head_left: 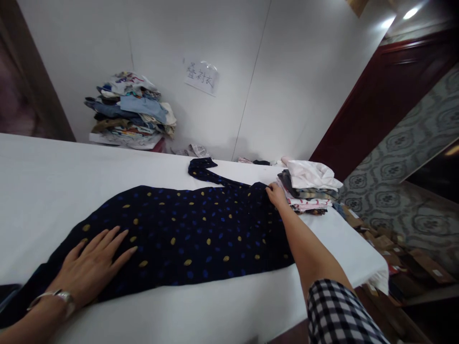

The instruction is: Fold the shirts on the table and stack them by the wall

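A dark navy shirt (201, 229) with yellow and blue leaf-like spots lies spread lengthwise on the white table. One sleeve (202, 171) stretches out toward the far side, and the other end of the garment runs off to the lower left. My left hand (95, 258), a silver band at its wrist, rests flat on the cloth with fingers spread. At the shirt's far right corner, my right hand (277, 195) has its fingers closed on the fabric, beside the stack of folded clothes. Its fingertips are partly hidden.
That folded stack (311, 186) stands at the table's right end. A tall heap of clothes (132, 112) rises behind the far edge, against the wall. A paper sign (201, 76) is stuck on the wall. Cardboard boxes (430, 265) lie low at the right. The white table (215, 310) ends there.
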Available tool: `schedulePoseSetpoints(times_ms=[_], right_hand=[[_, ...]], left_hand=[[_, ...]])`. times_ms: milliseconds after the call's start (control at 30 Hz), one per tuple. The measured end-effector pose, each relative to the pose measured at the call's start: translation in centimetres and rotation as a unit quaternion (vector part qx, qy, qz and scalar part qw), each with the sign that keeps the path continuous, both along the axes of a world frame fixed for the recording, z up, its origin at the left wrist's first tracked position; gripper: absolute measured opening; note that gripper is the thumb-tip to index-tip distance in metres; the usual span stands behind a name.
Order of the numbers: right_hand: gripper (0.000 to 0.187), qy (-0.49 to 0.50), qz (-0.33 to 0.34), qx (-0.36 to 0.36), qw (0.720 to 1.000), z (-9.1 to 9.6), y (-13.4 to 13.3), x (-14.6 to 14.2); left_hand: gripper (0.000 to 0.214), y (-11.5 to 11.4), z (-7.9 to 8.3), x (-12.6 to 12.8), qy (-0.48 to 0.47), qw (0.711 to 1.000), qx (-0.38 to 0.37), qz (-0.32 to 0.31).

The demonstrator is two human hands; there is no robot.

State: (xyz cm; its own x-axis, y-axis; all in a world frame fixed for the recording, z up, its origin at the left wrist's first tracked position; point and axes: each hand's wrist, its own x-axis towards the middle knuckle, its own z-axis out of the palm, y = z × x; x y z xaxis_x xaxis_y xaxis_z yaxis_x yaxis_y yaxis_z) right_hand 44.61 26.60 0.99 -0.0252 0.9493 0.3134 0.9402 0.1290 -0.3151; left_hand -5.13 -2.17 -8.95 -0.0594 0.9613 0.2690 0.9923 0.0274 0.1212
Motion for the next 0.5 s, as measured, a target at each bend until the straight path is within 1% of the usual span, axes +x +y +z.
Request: schedulePoseSetpoints(times_ms=[33, 100, 133, 200, 267, 300, 333, 400, 433, 467, 500], right_hand=[[0.025, 0.024, 0.012, 0.018, 0.999, 0.9, -0.3, 0.0], [0.027, 0.108, 0.050, 0.065, 0.991, 2.8, -1.1, -0.5], [0.027, 0.164, 0.074, 0.090, 0.980, 3.8, -1.8, -1.1], [0.029, 0.267, 0.121, 0.127, 0.947, 5.8, -3.9, -2.9], [0.029, 0.332, 0.182, 0.134, 0.916, 7.3, -7.1, -5.3], [0.030, 0.346, 0.226, 0.122, 0.902, 7.9, -9.1, -6.6], [0.031, 0.339, 0.290, 0.089, 0.891, 8.2, -11.1, -7.7], [0.031, 0.263, 0.431, 0.008, 0.863, 8.2, -14.6, -9.1], [0.030, 0.229, 0.472, -0.014, 0.851, 8.0, -15.9, -9.2], [0.028, 0.212, 0.484, -0.021, 0.849, 7.5, -16.8, -8.9], [0.026, 0.215, 0.467, -0.019, 0.857, 6.8, -17.1, -8.2]], left_hand=[[0.053, 0.0, 0.0, 0.0, 0.014, 1.000, 0.001, -0.004], [0.055, 0.1, 0.0, 0.0, 0.050, 0.999, 0.003, -0.013], [0.055, 0.2, 0.0, 0.0, 0.058, 0.998, 0.001, -0.014], [0.054, 0.3, -0.1, -0.1, 0.064, 0.998, -0.009, -0.017], [0.052, 0.4, -0.2, -0.1, 0.064, 0.998, -0.019, -0.017], [0.050, 0.5, -0.2, -0.1, 0.063, 0.998, -0.022, -0.018], [0.049, 0.5, -0.1, -0.1, 0.060, 0.998, -0.024, -0.015], [0.046, 0.6, 0.1, 0.1, 0.052, 0.998, -0.028, -0.010], [0.044, 0.6, 0.3, 0.3, 0.046, 0.998, -0.032, -0.010], [0.042, 0.7, 0.6, 0.6, 0.037, 0.999, -0.039, -0.006], [0.041, 0.7, 1.0, 0.8, 0.024, 0.999, -0.045, 0.000]])
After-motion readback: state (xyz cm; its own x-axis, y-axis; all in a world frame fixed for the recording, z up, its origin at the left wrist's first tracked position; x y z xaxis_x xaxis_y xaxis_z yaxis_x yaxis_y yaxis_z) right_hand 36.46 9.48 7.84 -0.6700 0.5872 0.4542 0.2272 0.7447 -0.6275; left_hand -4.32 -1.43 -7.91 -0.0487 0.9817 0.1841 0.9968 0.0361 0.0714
